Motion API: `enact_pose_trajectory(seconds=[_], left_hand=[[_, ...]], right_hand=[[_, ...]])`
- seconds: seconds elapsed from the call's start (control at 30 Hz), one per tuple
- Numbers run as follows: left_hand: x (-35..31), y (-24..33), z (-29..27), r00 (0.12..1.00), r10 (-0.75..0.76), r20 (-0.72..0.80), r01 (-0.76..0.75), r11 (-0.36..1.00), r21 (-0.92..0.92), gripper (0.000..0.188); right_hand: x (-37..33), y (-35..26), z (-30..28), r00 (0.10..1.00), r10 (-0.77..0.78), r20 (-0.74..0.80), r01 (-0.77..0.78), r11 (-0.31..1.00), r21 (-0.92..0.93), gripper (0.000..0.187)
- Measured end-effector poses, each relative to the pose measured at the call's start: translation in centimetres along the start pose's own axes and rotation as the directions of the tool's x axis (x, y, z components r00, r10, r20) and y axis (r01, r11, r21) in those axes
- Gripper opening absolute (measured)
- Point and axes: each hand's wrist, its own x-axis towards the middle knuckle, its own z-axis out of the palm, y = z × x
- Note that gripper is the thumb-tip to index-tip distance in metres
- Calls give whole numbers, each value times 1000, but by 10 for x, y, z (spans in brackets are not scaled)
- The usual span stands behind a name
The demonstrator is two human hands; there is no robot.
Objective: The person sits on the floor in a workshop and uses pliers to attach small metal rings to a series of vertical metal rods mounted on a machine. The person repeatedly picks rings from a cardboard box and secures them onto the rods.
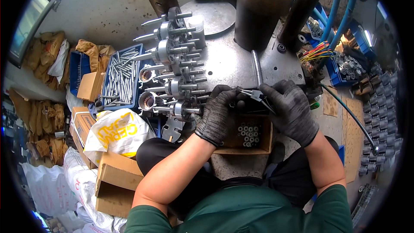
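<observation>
The right hand, in a dark grey knitted glove, grips a pair of pliers with metal jaws, which point toward the left. The pliers are in front of the person, near the front edge of a metal plate. The left hand, in a similar glove, is near the tip of the pliers, with the fingers bent. Something small and dark seems to be at its fingertips, but I cannot tell if this hand holds it.

Just beyond the pliers, a metal rod lies on the plate. Below the hands, between the knees, there is an open box in which many small ring-shaped parts lie.

To the left of the left hand, a row of rotors on shafts lies along the side of the plate. Near them are two round housings with copper-coloured windings. Further left stands a blue crate full of metal shafts.

Behind the rod rises a thick metal cylinder. On the right side are coloured wires, and farther out, rows of grey metal parts.
</observation>
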Motion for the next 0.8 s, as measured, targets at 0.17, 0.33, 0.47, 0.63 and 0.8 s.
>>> enact_pose_trajectory(seconds=[0.17, 0.33, 0.47, 0.63, 0.8], left_hand=[[5, -1, -10, 999, -10, 34, 10, 1000, -10, 8], [4, -2, -10, 1000, 14, 19, -15, 999, 29, 8], [3, -1, -8, 1000, 13, 25, -14, 998, 57, 6], [2, -1, -9, 999, 20, 33, -23, 995, 101, 6], [0, 0, -10, 997, 76, 30, -79, 987, 143, 9]], right_hand=[[2, 2, 3, 1000, 0, 21, 0, 1000, -13, 58], [3, 0, 3, 998, 19, 53, -18, 1000, -19, 59], [3, 3, 6, 997, 33, 68, -31, 999, -22, 61], [3, 4, 7, 996, 31, 89, -29, 999, -31, 62], [6, 6, 11, 986, 78, 148, -79, 997, -1, 61]])
